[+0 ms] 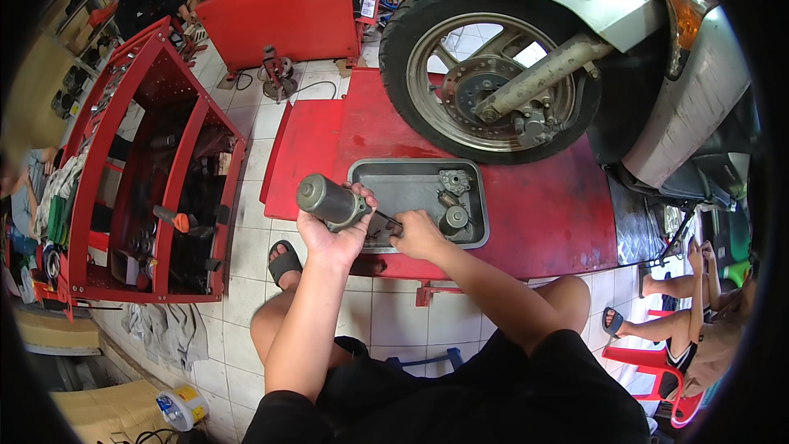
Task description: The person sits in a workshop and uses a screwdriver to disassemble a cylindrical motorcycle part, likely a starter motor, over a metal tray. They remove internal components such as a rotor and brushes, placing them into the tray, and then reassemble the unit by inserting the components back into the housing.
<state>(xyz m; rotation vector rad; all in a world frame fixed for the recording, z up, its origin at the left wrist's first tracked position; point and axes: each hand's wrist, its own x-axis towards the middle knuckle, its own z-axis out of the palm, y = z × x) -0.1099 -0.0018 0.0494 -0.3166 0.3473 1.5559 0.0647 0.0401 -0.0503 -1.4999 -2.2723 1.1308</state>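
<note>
My left hand (337, 234) is wrapped around a grey cylindrical electric motor (325, 200), held tilted over the left edge of a metal tray (411, 162). Its round closed end points up and left, and its flanged end faces my right hand. The fingers of my right hand (417, 234) close on a thin dark rod-like tool (386, 218), which reaches toward the flanged end; whether its tip touches is too small to tell. Inside the tray, at its right side, lie a cast metal housing (454, 182), a small metal part (447, 199) and another cylindrical part (454, 219).
The tray rests on a red lift platform (542, 214), in front of a motorcycle wheel (493, 74). A red tool cart (160, 189) stands left, with an orange-handled tool (177, 219) on it. Another person (699, 312) sits at the right on a red chair (657, 362).
</note>
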